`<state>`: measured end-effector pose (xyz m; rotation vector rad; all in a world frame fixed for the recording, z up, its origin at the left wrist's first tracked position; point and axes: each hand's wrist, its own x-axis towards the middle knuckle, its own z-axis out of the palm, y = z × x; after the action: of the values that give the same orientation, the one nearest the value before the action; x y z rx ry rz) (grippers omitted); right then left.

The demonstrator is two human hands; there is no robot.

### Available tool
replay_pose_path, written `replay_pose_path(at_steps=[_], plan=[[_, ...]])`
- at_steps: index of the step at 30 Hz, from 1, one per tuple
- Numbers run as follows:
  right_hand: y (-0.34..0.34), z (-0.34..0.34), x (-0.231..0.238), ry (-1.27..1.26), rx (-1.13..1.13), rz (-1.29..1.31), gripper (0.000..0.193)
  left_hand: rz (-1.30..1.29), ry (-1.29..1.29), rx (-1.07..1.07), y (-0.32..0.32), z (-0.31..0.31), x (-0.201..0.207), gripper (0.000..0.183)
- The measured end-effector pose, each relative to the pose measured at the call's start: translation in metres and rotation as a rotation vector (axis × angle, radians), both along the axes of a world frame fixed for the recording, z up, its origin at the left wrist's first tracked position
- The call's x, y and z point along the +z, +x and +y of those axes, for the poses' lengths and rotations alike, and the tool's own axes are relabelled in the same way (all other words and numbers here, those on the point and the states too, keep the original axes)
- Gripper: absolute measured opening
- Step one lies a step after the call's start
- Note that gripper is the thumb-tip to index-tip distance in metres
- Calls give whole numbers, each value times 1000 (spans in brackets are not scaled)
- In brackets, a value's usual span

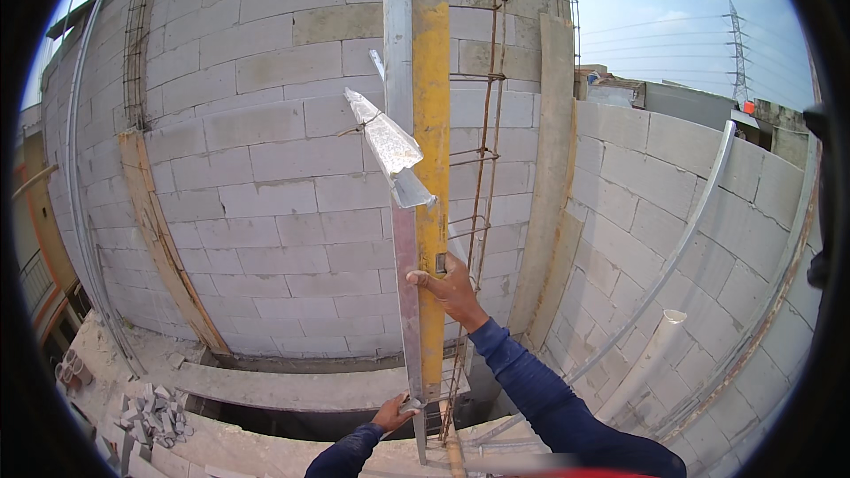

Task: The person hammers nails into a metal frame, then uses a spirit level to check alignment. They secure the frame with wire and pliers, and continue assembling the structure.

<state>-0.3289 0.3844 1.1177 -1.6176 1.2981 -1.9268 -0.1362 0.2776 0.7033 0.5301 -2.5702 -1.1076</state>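
Note:
A long yellow spirit level (431, 124) stands upright, lying along a tall metal profile (398, 44). My right hand (452, 290) is closed around the level's middle, just below its small vial window, with the thumb reaching toward the profile. Lower down, my left hand (394, 413) grips the edge of the profile near the level's bottom end; some of its fingers are hidden. A cut, bent piece of light metal channel (382, 142), tied with thin wire, sticks out from the profile above my right hand.
Behind rises a grey block wall (283, 159), with a tied rebar column (489, 124) close to the level's right. A lower block wall (673, 168) with a leaning metal strip (699, 212) and a pale pipe (646, 363) borders the right. Broken rubble (152, 416) lies lower left, near a dark trench (283, 420).

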Motion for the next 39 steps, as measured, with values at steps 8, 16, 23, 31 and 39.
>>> replay_pose_path(at_steps=[8,16,23,31,39], plan=[[0,0,0,-8,6,-3,61,2,-12,-5,1,1,4,91],[-1,-1,0,-28,6,7,56,-17,-12,-7,1,0,4,89],[-1,-1,-1,10,6,-9,54,10,14,-21,1,2,8,89],[-4,-1,-2,24,-16,22,58,24,26,-5,1,-1,-2,91],[-3,-3,-1,-10,-23,43,61,-18,9,-17,1,1,9,90]])
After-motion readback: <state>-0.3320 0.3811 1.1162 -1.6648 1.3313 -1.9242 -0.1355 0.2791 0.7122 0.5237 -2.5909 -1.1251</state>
